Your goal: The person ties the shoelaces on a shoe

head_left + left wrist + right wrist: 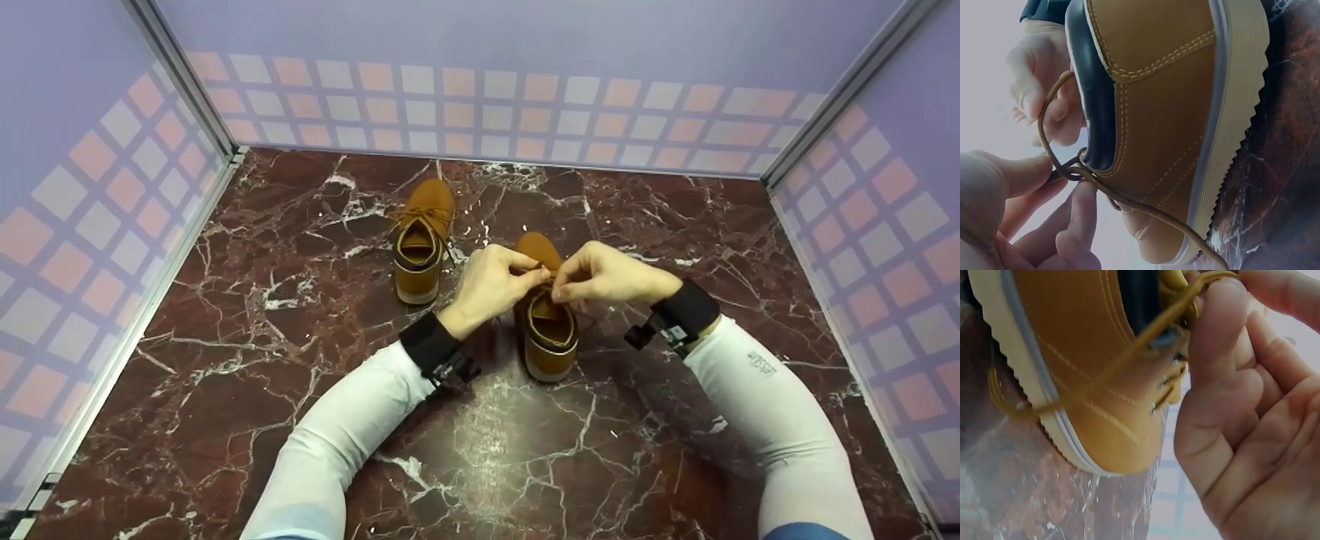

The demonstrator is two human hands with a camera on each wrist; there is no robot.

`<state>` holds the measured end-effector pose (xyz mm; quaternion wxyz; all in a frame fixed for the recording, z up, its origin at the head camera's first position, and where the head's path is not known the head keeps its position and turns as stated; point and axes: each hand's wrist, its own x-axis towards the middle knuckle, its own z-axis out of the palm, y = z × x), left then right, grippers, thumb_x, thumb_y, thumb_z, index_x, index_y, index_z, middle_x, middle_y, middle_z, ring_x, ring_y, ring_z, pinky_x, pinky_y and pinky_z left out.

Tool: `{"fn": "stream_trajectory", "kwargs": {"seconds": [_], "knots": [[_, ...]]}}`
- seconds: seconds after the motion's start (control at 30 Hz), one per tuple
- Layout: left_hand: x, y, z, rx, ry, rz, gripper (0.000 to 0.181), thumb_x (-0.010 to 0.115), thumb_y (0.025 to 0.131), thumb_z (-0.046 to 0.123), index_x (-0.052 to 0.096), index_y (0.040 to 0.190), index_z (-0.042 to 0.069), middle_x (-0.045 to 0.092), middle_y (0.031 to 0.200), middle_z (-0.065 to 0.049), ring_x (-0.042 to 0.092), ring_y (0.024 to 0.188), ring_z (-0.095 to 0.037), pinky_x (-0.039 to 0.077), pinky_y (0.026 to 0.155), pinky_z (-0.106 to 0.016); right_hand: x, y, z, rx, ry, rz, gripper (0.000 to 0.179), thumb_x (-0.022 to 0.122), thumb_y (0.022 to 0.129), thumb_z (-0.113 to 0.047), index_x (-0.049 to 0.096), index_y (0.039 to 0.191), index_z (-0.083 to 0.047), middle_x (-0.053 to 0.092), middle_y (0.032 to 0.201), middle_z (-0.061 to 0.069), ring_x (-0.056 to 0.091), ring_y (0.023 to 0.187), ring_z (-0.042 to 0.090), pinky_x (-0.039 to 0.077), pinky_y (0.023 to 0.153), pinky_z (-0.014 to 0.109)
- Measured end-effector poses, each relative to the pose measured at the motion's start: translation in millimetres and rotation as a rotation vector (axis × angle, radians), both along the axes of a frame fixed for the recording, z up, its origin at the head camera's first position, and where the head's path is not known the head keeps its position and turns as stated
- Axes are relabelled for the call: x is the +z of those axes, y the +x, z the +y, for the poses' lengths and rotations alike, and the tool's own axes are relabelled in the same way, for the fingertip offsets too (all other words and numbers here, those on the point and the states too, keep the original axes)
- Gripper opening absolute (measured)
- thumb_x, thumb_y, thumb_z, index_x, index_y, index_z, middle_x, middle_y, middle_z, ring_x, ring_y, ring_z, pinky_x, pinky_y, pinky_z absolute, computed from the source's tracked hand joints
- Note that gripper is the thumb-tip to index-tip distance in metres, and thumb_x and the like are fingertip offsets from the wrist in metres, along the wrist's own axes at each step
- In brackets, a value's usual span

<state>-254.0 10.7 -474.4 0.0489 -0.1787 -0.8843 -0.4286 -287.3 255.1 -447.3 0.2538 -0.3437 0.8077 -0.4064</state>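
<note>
A tan lace-up shoe (551, 361) stands on the floor, its toe pointing away from me. Over its tongue my left hand (491, 289) pinches the brown shoelace (1154, 211) between thumb and fingers. Opposite it, my right hand (611, 276) pinches another part of the lace at the fingertips. In the left wrist view the lace forms a loop between the two hands, with one end hanging down the shoe's side. A slack length of lace (1089, 394) droops across the side in the right wrist view. The exact crossing of the strands is partly hidden by fingers.
The matching tan shoe (418, 281) stands to the left and farther away, its laces tied in a bow. Dark red marbled floor (247, 382) lies underneath. Tiled-pattern panels (510, 112) enclose the back and both sides.
</note>
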Motion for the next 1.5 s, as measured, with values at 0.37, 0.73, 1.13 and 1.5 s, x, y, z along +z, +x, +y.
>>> {"fn": "stream_trajectory", "kwargs": {"seconds": [0.37, 0.73, 1.13, 1.5], "knots": [[4.1, -4.7, 0.8, 0.007, 0.1, -0.112, 0.017, 0.088, 0.098, 0.031, 0.092, 0.109, 0.019, 0.088, 0.09, -0.004, 0.08, 0.075, -0.017, 0.057, 0.075, -0.027, 1.6, -10.2, 14.2, -0.141, -0.02, 0.095, 0.013, 0.074, 0.101, -0.005, 0.085, 0.099, 0.001, 0.079, 0.079, 0.009, 0.068, 0.06, 0.005, 0.058, 0.057, 0.021], [4.3, -8.2, 1.8, -0.034, 0.235, -0.235, 0.019, 0.089, 0.097, 0.023, 0.09, 0.111, 0.01, 0.089, 0.109, -0.011, 0.072, 0.082, -0.006, 0.054, 0.074, -0.018, -0.7, -10.2, 8.8, -0.125, -0.02, 0.126, 0.008, 0.081, 0.1, -0.007, 0.087, 0.097, -0.004, 0.082, 0.083, 0.022, 0.072, 0.062, 0.006, 0.057, 0.057, 0.018], [0.5, -10.2, 5.1, -0.027, 0.349, -0.315, 0.017, 0.089, 0.096, 0.017, 0.089, 0.108, 0.005, 0.088, 0.105, -0.014, 0.069, 0.079, -0.005, 0.055, 0.072, -0.017, -9.4, -7.2, -1.3, -0.197, 0.0, 0.288, 0.005, 0.091, 0.094, -0.013, 0.089, 0.09, -0.009, 0.086, 0.084, 0.011, 0.066, 0.063, 0.001, 0.05, 0.058, 0.012], [-0.9, -8.0, 5.8, -0.077, 0.251, -0.136, 0.017, 0.089, 0.097, 0.02, 0.09, 0.109, 0.008, 0.089, 0.106, -0.011, 0.081, 0.092, -0.02, 0.057, 0.081, -0.021, -29.2, 0.0, -11.6, -0.238, -0.078, 0.478, 0.01, 0.08, 0.094, -0.004, 0.087, 0.101, -0.005, 0.086, 0.088, 0.01, 0.068, 0.069, 0.013, 0.049, 0.063, 0.011]]}}
